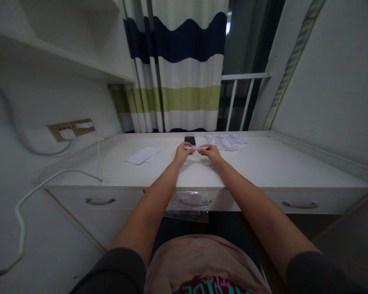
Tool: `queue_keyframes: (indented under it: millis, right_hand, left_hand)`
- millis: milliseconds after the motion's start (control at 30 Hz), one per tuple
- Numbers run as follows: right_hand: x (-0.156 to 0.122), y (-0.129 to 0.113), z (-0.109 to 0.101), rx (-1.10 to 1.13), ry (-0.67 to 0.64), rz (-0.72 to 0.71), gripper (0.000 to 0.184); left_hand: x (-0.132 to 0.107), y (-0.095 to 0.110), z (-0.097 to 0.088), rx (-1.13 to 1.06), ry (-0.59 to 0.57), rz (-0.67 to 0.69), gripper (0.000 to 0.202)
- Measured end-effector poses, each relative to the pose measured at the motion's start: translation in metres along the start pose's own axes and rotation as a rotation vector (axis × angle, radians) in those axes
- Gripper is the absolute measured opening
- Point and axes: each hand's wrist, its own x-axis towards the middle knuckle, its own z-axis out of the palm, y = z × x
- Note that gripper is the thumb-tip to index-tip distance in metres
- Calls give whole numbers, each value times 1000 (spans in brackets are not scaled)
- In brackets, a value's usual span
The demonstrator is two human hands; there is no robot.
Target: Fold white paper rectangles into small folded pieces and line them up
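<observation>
My left hand (184,152) and my right hand (210,153) are close together above the white desk, both closed with fingers pinching. Between them is a small piece of white paper (203,147), gripped at its two sides; its exact shape is too small to make out. Just beyond my left hand lies a dark phone (189,140). Behind my right hand is a heap of crumpled or folded white paper pieces (227,142). Flat white paper sheets (143,155) rest on the desk to the left of my hands.
The white desk (263,167) has drawers with handles (300,205) along its front. On the left wall is a socket strip (75,128) with plugs, and a white cable (58,173) crosses the desk's left edge. A striped curtain (190,73) hangs at the back.
</observation>
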Motion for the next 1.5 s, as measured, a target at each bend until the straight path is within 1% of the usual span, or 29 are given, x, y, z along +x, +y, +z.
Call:
queue_keyframes:
  millis: [133,233,333,433,600,667,800,1033,1133,1267,1333,1500]
  right_hand:
    - [-3,-2,1,31,3,9,37]
    - [-5,-4,2,46,-18,18,40]
    - [-5,-5,2,31,-34,37,39]
    - [-4,-8,2,7,-15,51,38]
    - [-2,-9,1,2,8,28,38]
    - [-2,-9,0,-6,2,19,38]
    - [-3,-8,0,-6,-22,28,36]
    - [-7,-10,2,-29,-73,29,25]
    - [-7,-10,1,-48,-82,-4,22]
    - [-7,-10,1,-65,-73,-23,21]
    - [-7,-11,2,-75,-63,-29,22]
    - [-7,-11,4,-90,-107,-57,26]
  left_hand:
    - [1,-1,-1,-2,-3,-2,29]
    - [1,0,-2,-6,0,-9,29]
    - [0,0,-2,-25,6,-24,30]
    - [-1,0,0,-73,0,-53,32]
    - [-2,1,1,-148,-71,-126,27]
    - [-2,1,1,-160,-82,-143,24]
    - [0,0,-2,-139,-66,-155,21]
    - [0,-1,-3,-69,-64,-145,21]
    - [-1,-1,-2,-110,-82,-155,23]
    - [-2,-1,0,-178,-145,-246,25]
    - [-2,-2,0,-205,-157,-274,23]
    - [-1,-4,-1,-274,-176,-239,16]
